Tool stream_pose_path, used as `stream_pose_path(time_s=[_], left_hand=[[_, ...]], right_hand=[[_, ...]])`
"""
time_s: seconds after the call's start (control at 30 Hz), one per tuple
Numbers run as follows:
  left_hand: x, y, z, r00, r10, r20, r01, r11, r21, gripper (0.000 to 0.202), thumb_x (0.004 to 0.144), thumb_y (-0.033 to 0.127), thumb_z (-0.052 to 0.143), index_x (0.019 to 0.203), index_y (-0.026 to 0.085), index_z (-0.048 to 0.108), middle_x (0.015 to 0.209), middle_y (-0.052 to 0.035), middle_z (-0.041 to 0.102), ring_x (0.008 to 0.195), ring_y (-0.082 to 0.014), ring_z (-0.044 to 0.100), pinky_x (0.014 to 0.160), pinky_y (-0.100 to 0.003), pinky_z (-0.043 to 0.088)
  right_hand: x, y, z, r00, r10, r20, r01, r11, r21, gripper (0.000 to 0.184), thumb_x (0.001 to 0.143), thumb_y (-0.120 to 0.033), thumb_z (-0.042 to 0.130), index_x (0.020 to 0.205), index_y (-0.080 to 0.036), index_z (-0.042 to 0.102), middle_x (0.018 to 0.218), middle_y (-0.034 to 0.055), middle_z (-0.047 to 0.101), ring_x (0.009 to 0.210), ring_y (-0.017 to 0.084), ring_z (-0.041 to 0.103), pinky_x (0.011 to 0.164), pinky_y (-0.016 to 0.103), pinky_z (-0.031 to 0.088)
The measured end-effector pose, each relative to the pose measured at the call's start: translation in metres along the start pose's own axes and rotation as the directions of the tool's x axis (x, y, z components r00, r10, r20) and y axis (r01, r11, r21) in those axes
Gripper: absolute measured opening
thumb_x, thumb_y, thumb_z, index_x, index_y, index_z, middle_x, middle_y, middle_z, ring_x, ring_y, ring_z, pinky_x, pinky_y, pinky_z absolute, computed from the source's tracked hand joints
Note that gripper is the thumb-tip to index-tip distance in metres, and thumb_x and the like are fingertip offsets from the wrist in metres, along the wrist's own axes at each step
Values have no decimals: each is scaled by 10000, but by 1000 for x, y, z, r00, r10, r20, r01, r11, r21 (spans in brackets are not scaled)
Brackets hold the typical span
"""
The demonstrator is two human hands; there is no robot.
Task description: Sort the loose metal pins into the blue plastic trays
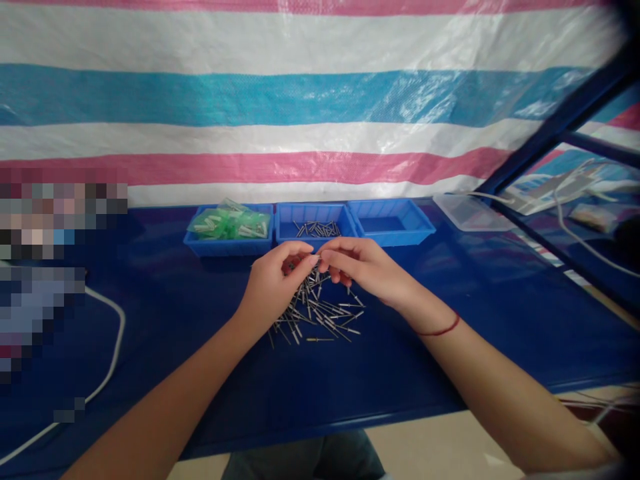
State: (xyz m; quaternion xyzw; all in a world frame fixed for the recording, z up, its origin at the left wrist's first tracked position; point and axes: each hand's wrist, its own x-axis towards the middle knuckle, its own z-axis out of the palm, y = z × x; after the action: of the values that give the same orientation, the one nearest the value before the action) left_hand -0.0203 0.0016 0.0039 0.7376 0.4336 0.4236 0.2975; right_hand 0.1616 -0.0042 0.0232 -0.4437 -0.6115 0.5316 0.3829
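Note:
My left hand [275, 280] and my right hand [367, 267] meet fingertip to fingertip over the pile of pop rivets [320, 310]. Both are closed in a pinch. A small shiny bit shows between the fingertips, seemingly a pop rivet, mostly hidden by the fingers. The loose rivets are silver with thin long stems and lie in all directions on the blue table [400, 373]. One brass-coloured rivet [319, 340] lies at the near edge of the pile. Behind my hands, several rivets lie in the middle blue bin [280, 227].
The left blue bin [225, 248] holds green-and-clear plastic packets [233, 220]. The right blue bin [420, 233] shows its bare floor. A clear plastic lid or tray [473, 212] lies to its right, near a dark blue frame post [540, 147]. A white cable [120, 327] curves along the left.

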Motion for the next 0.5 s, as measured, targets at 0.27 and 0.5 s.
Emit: stream_pose_path(time_s=[0.27, 0.5], left_hand=[[0, 0, -1, 1000, -20, 14, 21, 998, -55, 143, 856, 316, 601, 904, 195, 661, 836, -16, 706, 729, -144, 641, 658, -262, 503], [1, 1, -2, 999, 27, -42, -26, 1000, 17, 155, 854, 283, 601, 961, 195, 672, 895, -29, 715, 758, -144, 651, 674, -258, 512]], right_hand=[[0, -2, 7, 997, 64, -40, -61, 994, 86, 138, 806, -250, 571, 874, -159, 648, 778, 21, 663, 547, 70, 535, 433, 174, 386], [-1, -4, 7, 998, 66, -25, -64, 996, 59, 144, 802, -283, 596, 835, -146, 620, 757, 24, 662, 549, 68, 547, 457, 185, 423]])
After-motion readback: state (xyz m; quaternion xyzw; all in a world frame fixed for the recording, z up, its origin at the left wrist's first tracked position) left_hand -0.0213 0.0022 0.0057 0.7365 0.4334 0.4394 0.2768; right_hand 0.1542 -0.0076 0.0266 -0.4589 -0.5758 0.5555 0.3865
